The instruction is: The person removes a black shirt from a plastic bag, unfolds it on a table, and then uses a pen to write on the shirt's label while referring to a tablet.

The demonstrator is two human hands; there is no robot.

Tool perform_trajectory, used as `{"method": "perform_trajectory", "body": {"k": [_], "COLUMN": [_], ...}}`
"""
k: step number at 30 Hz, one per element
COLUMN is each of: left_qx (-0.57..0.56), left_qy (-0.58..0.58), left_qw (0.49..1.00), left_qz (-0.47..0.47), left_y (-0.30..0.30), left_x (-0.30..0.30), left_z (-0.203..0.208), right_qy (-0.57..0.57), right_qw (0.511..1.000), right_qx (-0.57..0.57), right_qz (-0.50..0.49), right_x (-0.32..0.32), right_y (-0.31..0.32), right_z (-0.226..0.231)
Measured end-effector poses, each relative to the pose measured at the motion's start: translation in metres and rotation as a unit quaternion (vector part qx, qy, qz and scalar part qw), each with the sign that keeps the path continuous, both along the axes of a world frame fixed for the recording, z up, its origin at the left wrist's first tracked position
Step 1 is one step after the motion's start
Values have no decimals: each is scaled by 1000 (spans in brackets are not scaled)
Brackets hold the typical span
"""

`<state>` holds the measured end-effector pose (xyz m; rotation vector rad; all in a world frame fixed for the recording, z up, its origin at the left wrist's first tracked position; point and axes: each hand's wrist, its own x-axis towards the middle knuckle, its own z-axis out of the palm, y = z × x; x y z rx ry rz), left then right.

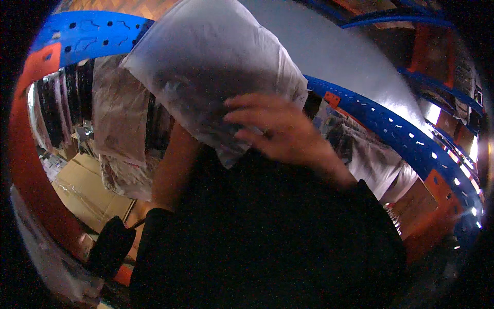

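Observation:
A frosted plastic bag (pixel 211 51) with something dark inside is up in front of my chest, tilted. My left forearm (pixel 177 159) reaches up behind its lower left side, and the bag hides that hand and its fingers. In front of the bag's lower right part is my right hand (pixel 280 126), with its fingers stretched out and slightly apart. Those fingers overlap the bag, though I cannot tell whether they press on it. The hand is slightly blurred.
Blue perforated shelf beams (pixel 98 36) with orange uprights (pixel 33 123) stand on both sides. Bagged goods (pixel 121 108) fill the left shelf above a cardboard box (pixel 87 190). More plastic-wrapped goods (pixel 375 159) lie on the right, below a grey panel (pixel 339 56).

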<state>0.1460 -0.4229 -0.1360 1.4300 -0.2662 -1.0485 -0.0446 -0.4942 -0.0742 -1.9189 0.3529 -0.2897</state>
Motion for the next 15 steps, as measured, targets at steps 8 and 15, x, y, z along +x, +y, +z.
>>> {"method": "perform_trajectory", "body": {"k": [8, 15], "left_qx": [9, 1], "left_qy": [-7, -18], "left_qw": [1000, 999], "left_qz": [-26, -49], "left_y": [-26, -31], "left_x": [12, 17], "left_z": [-13, -11], "right_qy": [153, 174], "right_qw": [934, 932], "right_qx": [177, 135], "right_qz": [-269, -287], "right_x": [-21, -14], "right_y": [-66, -74], "right_z": [-43, -59]}}
